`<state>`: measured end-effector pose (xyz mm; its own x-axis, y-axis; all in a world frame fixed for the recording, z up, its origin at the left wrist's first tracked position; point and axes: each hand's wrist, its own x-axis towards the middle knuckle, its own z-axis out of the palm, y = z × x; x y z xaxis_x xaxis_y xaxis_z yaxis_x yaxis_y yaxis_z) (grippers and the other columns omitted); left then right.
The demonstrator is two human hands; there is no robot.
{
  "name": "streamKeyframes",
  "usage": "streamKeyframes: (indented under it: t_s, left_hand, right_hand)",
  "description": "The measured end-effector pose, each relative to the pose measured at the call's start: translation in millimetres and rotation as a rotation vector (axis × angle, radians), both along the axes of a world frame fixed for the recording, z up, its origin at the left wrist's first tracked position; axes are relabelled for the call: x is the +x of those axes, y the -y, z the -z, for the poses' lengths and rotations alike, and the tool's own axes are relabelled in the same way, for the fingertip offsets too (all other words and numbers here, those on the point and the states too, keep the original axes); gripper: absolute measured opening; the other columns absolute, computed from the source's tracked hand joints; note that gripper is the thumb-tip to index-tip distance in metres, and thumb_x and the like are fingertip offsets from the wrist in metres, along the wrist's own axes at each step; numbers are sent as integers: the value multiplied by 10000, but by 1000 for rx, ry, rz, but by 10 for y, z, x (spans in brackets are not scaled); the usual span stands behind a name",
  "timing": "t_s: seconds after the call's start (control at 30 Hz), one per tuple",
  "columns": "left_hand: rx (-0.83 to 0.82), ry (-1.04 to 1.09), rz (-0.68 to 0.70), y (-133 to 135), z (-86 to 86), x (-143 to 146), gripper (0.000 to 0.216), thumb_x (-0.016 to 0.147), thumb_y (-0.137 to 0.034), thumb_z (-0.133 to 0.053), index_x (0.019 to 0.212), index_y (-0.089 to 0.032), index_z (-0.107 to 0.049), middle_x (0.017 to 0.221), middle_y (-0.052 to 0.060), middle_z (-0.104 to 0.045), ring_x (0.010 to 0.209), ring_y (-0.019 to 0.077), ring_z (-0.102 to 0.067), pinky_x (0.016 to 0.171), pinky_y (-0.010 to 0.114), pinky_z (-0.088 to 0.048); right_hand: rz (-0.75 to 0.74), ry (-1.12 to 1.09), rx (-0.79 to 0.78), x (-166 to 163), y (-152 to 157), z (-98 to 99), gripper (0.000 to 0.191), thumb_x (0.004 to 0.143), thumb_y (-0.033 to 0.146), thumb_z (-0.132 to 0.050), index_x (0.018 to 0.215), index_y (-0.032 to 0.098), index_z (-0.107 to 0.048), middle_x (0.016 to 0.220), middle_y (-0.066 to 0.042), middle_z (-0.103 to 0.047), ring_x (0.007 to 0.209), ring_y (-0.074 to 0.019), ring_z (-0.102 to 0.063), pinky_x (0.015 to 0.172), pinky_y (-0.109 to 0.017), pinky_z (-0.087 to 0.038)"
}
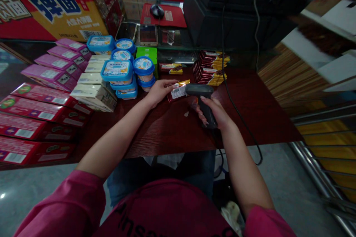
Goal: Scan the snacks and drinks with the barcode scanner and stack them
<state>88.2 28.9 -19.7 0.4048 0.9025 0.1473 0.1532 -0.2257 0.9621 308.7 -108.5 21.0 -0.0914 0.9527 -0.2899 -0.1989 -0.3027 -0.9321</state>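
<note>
My right hand (215, 113) is wrapped round the handle of a dark grey barcode scanner (200, 96), whose head points left at a small flat snack packet (178, 90). My left hand (160, 90) holds that red and gold packet just above the dark red wooden counter (167, 126), its white label turned toward the scanner. The scanner's black cable (236, 111) runs off the counter's front edge.
A stack of matching snack bars (211, 67) lies behind the scanner. Blue-lidded tubs (119, 70), cream boxes (94, 92), purple boxes (59, 63) and red boxes (39, 118) fill the left. A black till machine (236, 7) and mouse (157, 10) sit at the back.
</note>
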Motion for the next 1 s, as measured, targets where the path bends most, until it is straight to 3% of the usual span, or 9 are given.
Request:
streamKeyframes:
  t_s: [0.07,0.17,0.27,0.4,0.5,0.6,0.83,0.9,1.0]
  left_hand:
    - [58,12,9,-28,-52,60,317,983,-191,-700,1287,-159,-787,1327,118,-786,1234,271,-759,1075,428,-604]
    - [301,16,-69,-64,-202,200,332,999,-179,-674,1311,-199,-785,1353,91,-778,1291,258,-733,1161,427,-548]
    - [509,3,-105,-117,-409,390,350,1026,-180,-631,1342,-235,-772,1341,67,-786,1257,240,-751,1131,399,-566]
    - [803,-94,146,-273,-595,676,390,1018,-105,-576,1344,-203,-766,1350,83,-782,1278,231,-743,1123,392,-573]
    - [928,-213,357,-429,-589,871,420,978,-54,-569,1294,-218,-793,1319,80,-797,1294,235,-736,1142,414,-568]
    - [928,-274,445,-562,-525,1028,470,939,-12,-570,1273,-249,-801,1317,63,-798,1330,226,-715,1178,438,-550]
    - [773,-374,545,-683,-503,1244,518,994,-18,-500,1428,-219,-698,1516,78,-676,1482,191,-589,1268,421,-455]
    - [759,-355,462,-628,-483,1174,528,1008,-34,-484,1468,-220,-664,1537,83,-662,1485,197,-587,1262,435,-459]
    - [760,-300,202,-461,-386,891,458,1061,-134,-471,1479,-198,-645,1500,101,-695,1409,224,-650,1220,441,-497]
  right_hand:
    - [34,-25,0,40,-40,15,438,812,626,-825,922,245,-638,581,44,-587,369,-110,-445,326,-232,-318]
    - [91,-67,23,100,-86,24,456,817,639,-800,962,231,-655,565,60,-558,358,-104,-432,325,-227,-319]
    - [125,-104,21,144,-102,23,483,802,657,-792,953,220,-652,544,73,-542,338,-94,-412,309,-217,-294]
    - [148,-131,-8,181,-109,40,487,811,654,-790,965,217,-642,530,81,-544,333,-88,-414,319,-202,-307]
    - [156,-127,-35,200,-121,67,488,809,656,-792,966,224,-631,520,85,-543,340,-94,-429,326,-198,-321]
    - [154,-121,-55,212,-129,97,490,813,660,-791,966,224,-629,517,84,-549,343,-98,-445,327,-196,-334]
    - [146,-106,-85,215,-124,113,462,822,630,-799,947,222,-621,519,81,-566,345,-101,-462,312,-197,-355]
    - [140,-105,-83,213,-120,101,476,808,631,-815,953,219,-626,525,81,-572,347,-98,-461,312,-193,-357]
    - [144,-108,-75,203,-112,77,493,789,634,-834,950,213,-635,538,78,-580,345,-91,-458,313,-187,-357]
